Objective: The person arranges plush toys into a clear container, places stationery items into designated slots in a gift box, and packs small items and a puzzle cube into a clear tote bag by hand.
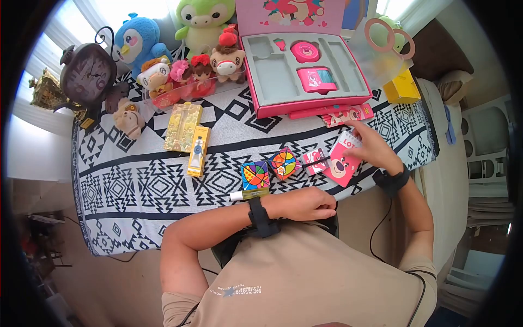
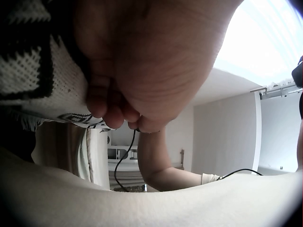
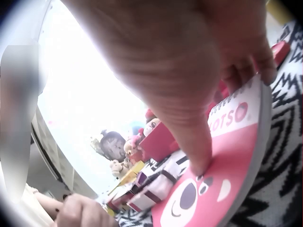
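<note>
My right hand (image 1: 364, 143) holds a pink bear-face notebook (image 1: 342, 162) at the table's near right. In the right wrist view the thumb (image 3: 196, 156) presses on the notebook (image 3: 227, 194) cover, and the fingers curl over its far edge. My left hand (image 1: 313, 204) rests at the near edge of the patterned cloth (image 1: 136, 185). In the left wrist view its fingers (image 2: 116, 116) are curled under the palm and hold nothing. Beside the notebook lie a small pink card with a black band (image 1: 315, 161) and two colourful cubes (image 1: 284, 163) (image 1: 255, 175).
An open pink gift box (image 1: 305, 71) stands at the back. Plush toys (image 1: 190, 65) and a dark clock (image 1: 87, 73) line the back left. A yellow tube (image 1: 199, 151) and yellow packet (image 1: 183, 126) lie mid-left. A yellow box (image 1: 402, 87) sits back right.
</note>
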Demonstrator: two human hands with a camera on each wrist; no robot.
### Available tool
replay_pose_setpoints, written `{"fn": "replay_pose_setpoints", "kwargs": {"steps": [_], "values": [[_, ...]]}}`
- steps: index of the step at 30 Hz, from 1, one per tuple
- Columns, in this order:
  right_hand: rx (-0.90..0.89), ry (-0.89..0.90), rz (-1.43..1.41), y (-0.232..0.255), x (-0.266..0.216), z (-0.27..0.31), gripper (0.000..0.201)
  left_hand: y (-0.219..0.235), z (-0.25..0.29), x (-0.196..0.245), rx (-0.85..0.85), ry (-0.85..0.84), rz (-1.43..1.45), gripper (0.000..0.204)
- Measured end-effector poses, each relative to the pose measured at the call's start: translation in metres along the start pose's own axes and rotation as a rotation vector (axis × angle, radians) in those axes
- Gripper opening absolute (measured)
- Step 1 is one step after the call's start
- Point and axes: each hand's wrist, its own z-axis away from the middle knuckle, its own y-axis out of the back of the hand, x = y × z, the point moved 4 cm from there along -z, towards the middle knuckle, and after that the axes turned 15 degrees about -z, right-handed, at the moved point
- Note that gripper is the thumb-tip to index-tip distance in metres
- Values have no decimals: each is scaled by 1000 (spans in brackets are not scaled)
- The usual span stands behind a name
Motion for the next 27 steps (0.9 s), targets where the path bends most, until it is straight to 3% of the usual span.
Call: {"fn": "replay_pose_setpoints", "kwargs": {"steps": [1,3,4,7,11,16,20,22,27], "values": [[-1,0,-1,5,4,-4,70,0,0,0,3,-3,6,29],[-118,-95,-361,15,14,-8,49,-2,0,0,-1,-4,7,29],[-47,-33,-391,23,8,-7,34,-1,0,-1,-1,-3,7,28],[39,220,-302,56,-31,-15,33,1,0,2,0,10,29,29],[88,335,-333,73,-81,-57,34,0,0,1,-5,22,16,29],[-41,694,-236,55,-124,-148,36,-2,2,-1,17,5,27,27],[-121,572,-215,37,-136,-200,38,0,2,-1,8,10,29,27],[-298,527,-129,11,-134,-220,38,-2,1,-2,-2,10,43,27],[-198,676,113,-13,-125,-221,38,-3,1,-4,-6,6,56,27]]}}
